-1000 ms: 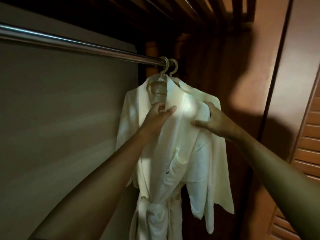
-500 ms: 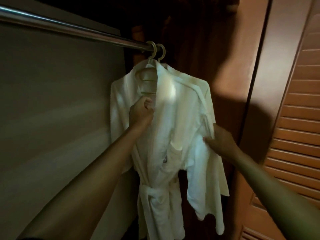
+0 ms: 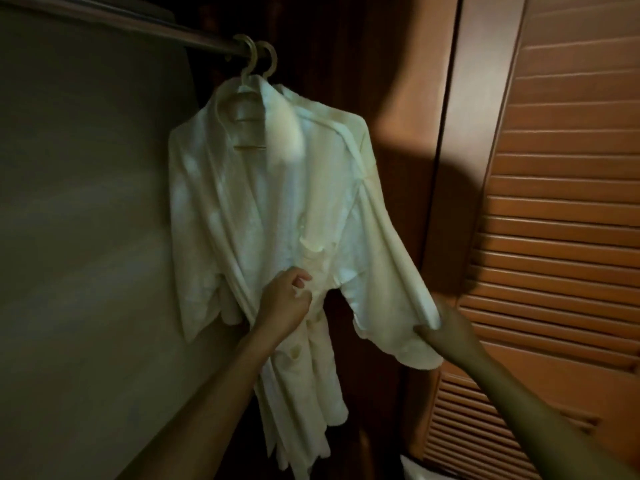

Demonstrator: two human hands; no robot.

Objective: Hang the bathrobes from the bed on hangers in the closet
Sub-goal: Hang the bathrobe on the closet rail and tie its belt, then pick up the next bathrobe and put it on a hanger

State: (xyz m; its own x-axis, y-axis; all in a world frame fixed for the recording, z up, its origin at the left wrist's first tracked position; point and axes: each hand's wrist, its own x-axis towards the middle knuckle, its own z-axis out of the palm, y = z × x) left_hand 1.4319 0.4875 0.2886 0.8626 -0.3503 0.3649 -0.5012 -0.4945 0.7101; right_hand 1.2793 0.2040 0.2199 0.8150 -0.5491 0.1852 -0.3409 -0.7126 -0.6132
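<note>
Dim closet interior noted, with a grey back wall (image 3: pixel 86 237) on the left and a slatted wooden door (image 3: pixel 554 202) on the right; a metal rail (image 3: pixel 138 27) ran across the top left; two hangers (image 3: pixel 250 64) were hooked over its right end, just beside each other. A white bathrobe (image 3: pixel 270 202) hung from the hangers, belt tied at the waist, lower hem in shadow. The left hand (image 3: pixel 284 303) lay against the bathrobe's front at waist level, fingers curled; whether it held cloth could not be told. The right hand (image 3: pixel 446 332) gripped the cuff of the right-side sleeve (image 3: pixel 388 271), thumb underneath, the sleeve drawn out towards the door.
</note>
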